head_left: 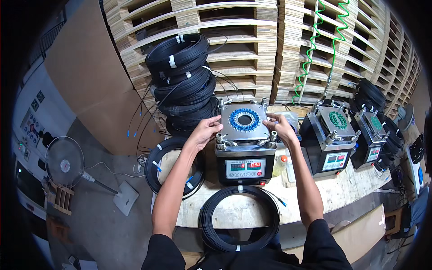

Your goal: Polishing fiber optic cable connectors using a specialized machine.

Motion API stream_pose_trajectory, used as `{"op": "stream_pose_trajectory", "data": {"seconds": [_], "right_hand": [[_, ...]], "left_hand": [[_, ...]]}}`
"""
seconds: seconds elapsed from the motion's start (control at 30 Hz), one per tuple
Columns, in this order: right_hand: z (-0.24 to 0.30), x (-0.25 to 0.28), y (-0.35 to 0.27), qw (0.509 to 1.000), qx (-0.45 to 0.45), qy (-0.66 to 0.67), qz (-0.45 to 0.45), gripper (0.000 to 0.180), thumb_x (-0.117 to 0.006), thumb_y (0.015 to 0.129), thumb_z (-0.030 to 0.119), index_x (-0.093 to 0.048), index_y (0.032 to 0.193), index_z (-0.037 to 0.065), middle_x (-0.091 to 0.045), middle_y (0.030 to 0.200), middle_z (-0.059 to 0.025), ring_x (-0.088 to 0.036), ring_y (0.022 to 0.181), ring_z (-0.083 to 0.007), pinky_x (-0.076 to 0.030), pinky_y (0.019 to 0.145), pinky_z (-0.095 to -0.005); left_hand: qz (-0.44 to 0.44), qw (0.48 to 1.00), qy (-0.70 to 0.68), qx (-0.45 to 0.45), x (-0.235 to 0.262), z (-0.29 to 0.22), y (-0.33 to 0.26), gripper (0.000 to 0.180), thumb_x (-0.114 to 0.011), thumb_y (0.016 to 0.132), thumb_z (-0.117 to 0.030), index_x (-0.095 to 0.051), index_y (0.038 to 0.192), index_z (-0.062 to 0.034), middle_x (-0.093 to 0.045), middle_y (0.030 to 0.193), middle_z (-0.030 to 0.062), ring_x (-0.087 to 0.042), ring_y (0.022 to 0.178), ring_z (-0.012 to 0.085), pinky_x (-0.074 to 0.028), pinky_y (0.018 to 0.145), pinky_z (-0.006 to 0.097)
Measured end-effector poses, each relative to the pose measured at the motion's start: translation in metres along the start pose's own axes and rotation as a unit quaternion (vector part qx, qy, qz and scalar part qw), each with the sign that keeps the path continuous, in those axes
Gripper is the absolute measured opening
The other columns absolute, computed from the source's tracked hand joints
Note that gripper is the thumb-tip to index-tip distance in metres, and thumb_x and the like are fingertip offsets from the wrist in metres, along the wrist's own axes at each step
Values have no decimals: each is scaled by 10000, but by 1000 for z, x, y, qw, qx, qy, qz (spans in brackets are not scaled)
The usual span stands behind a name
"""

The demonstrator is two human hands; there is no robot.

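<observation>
Coiled black cable loop (240, 218) lay nearest, lower centre of frame. I noted both hands at the grey square metal fixture plate (243, 121) with its blue connector ring (244, 120), mid-frame: left hand (205, 131) fingers resting on its left edge, right hand (280, 127) gripping the right edge. Seating step, I judged; clamps next.

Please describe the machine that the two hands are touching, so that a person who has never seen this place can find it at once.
On the wooden workbench in front of the stacked pallets stand three box-shaped machines in a row. It is the leftmost machine, with the left hand and the right hand on its square metal top plate. Its ring of connectors is blue; its neighbours' are green.
</observation>
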State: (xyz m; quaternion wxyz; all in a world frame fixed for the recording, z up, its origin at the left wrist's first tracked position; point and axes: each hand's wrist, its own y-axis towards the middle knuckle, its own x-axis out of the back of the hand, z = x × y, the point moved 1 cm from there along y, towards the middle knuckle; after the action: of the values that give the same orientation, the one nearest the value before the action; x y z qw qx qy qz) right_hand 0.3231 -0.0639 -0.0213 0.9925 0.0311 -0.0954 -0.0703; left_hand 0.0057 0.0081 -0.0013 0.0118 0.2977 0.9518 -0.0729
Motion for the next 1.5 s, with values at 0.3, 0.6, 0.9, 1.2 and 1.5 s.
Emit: {"op": "stream_pose_trajectory", "data": {"seconds": [0.3, 0.6, 0.9, 1.2, 1.5], "right_hand": [[0, 7, -65, 995, 52, 1, -80, 322, -634, 997, 143, -637, 1283, -4, -643, 872, -25, -502, 626, -47, -405, 569, -214], [-126, -16, -223, 950, -58, -297, 74, 280, -671, 855, 11, -699, 1132, 29, -673, 862, -163, -683, 783, -295, -543, 728, -400], [-131, -32, -225, 918, -36, -383, 92, 131, -613, 880, 48, -697, 979, 62, -665, 998, -207, -669, 877, -415, -541, 772, -490], [-143, -49, -228, 959, -140, -235, 72, 563, -693, 907, 457, -702, 1091, -75, -582, 1043, -242, -676, 926, -389, -539, 875, -435], [-148, -72, -249, 919, -35, -393, 9, 551, -848, 689, 246, -581, 1094, -15, -606, 1074, -219, -609, 936, -451, -503, 835, -522]], "left_hand": [[-117, 984, 49, -124, -3, 45, -56, 307, -577, 1024, -99, -656, 1307, -9, -685, 1055, 40, -608, 857, 82, -496, 779, 243], [-152, 915, 368, -66, -41, 183, -191, 270, -473, 1024, -55, -636, 1232, -1, -667, 1101, 229, -642, 1019, 419, -503, 911, 455], [-15, 918, 397, 22, 1, 183, -185, 299, -622, 977, -199, -664, 1137, 50, -689, 985, 215, -664, 930, 373, -510, 836, 425], [-78, 830, 551, 32, -41, 209, -197, 642, -812, 766, -188, -501, 1275, 49, -510, 1228, 258, -521, 1158, 449, -461, 982, 486], [-104, 887, 450, -13, -45, 196, -205, 535, -761, 814, -145, -502, 1250, 26, -577, 1164, 245, -576, 1111, 441, -472, 946, 477]]}}
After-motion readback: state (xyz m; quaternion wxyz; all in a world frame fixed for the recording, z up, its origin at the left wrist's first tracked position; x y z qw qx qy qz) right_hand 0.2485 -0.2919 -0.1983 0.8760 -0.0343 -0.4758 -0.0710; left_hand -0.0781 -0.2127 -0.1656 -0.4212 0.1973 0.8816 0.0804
